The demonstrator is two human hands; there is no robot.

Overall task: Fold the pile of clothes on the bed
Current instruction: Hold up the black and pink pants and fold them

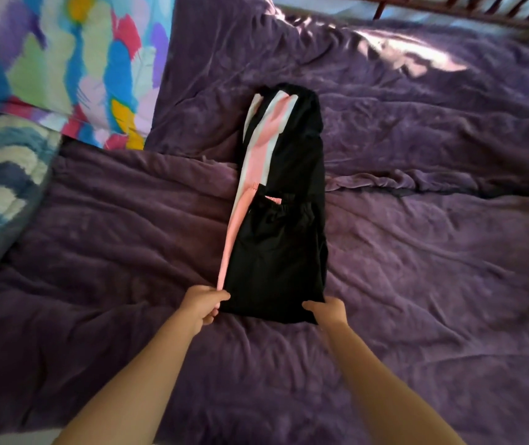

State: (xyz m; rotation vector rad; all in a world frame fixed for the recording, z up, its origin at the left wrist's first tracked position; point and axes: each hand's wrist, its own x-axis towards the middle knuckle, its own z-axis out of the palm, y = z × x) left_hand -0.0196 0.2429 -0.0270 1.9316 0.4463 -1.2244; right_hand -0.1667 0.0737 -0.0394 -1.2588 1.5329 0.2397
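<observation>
Black trousers (279, 252), pink-and-white side stripe, doubled lengthwise with the cuffs brought back to mid-length: laid flat just ahead of both hands, running away from them. Purple blanket (433, 252): spread beneath hands and garment, heavily creased. Multicoloured bedding (64, 59): heaped well beyond the left hand (205, 305), to its outer side. Left hand: the near stripe-side corner is pinched by curled fingers. Right hand (327, 311): the opposite near corner is gripped likewise. Risk: if the near end is lifted unevenly, the layers may be slid apart and the cuffs skewed.
</observation>
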